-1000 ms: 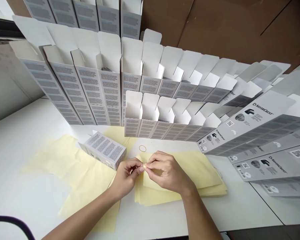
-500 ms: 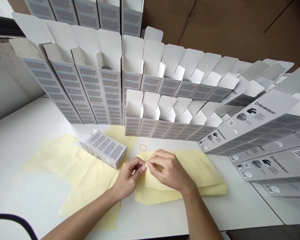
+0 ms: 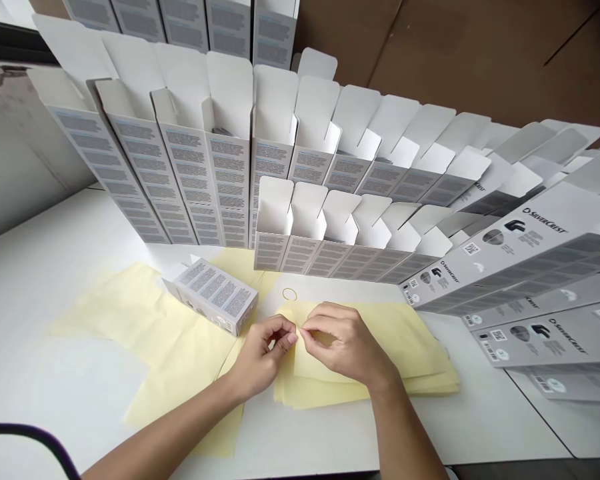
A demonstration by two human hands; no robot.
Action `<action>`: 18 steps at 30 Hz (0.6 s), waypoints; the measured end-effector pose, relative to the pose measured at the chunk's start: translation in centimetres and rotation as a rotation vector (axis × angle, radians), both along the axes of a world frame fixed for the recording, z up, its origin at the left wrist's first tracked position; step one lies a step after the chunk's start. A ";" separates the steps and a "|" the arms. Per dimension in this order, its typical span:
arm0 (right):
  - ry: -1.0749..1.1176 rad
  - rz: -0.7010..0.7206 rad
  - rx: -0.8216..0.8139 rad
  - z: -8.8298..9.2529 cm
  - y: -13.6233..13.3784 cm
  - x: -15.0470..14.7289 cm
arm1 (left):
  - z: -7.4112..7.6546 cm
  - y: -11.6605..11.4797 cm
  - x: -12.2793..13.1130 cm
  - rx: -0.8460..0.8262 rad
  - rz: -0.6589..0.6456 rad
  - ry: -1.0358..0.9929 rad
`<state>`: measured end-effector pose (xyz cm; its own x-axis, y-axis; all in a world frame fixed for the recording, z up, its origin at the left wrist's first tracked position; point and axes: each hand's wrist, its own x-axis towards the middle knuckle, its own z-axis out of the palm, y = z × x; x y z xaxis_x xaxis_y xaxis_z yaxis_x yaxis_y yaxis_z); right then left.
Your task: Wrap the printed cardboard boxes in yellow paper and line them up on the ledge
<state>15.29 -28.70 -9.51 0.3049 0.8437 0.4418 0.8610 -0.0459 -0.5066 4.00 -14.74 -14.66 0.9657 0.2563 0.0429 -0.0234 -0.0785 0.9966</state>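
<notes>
A stack of pale yellow paper sheets (image 3: pixel 410 347) lies on the white table, its left edge under my fingers. My left hand (image 3: pixel 266 350) is closed in a pinch at the edge of the top sheet. Facing it, my right hand (image 3: pixel 343 340) pinches the same edge, the two sets of fingertips almost touching. The exact bit of paper between them is mostly hidden. Left of my left hand, a printed white-and-grey carton (image 3: pixel 217 293) lies on its side across loose yellow sheets (image 3: pixel 180 373). A thin rubber band (image 3: pixel 290 294) rests just beyond the stack.
Rows of upright cartons with raised flaps (image 3: pixel 300 227) stand along the back. More cartons with printed fronts (image 3: pixel 535 340) fill the right side. A brown cardboard surface (image 3: pixel 430 53) lies behind them. A dark curved cable (image 3: pixel 35 433) crosses the lower left corner.
The whole view has shifted slightly, so things sit a little further right. Both hands keep the same pinch at the sheet's edge.
</notes>
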 end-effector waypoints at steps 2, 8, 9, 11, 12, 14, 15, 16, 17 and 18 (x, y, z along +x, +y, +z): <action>-0.021 -0.015 -0.002 0.0 0.1 0.0 | 0.0 -0.1 0.0 -0.002 0.003 0.009; 0.000 -0.050 -0.035 0.2 0.2 -0.1 | 0.2 -0.1 -0.1 -0.011 0.016 0.020; 0.020 -0.056 -0.038 0.2 0.3 -0.1 | 0.2 -0.1 -0.1 -0.015 0.018 0.025; 0.082 -0.076 -0.054 0.2 0.3 0.0 | 0.3 -0.2 -0.1 -0.017 0.022 0.042; 0.120 -0.087 -0.065 0.2 0.3 0.0 | 0.4 -0.2 0.0 -0.015 0.029 0.055; 0.202 -0.104 -0.087 0.1 0.3 0.2 | 0.4 -0.3 0.0 -0.009 0.047 0.079; 0.242 -0.109 -0.094 0.1 0.3 0.4 | 0.4 -0.4 0.1 -0.008 0.055 0.088; 0.281 -0.112 -0.098 0.1 0.3 0.6 | 0.4 -0.4 0.1 -0.007 0.064 0.094; 0.319 -0.116 -0.100 0.0 0.3 0.9 | 0.4 -0.5 0.1 -0.006 0.071 0.098; 0.359 -0.119 -0.101 -0.1 0.3 1.1 | 0.3 -0.5 0.2 -0.002 0.080 0.102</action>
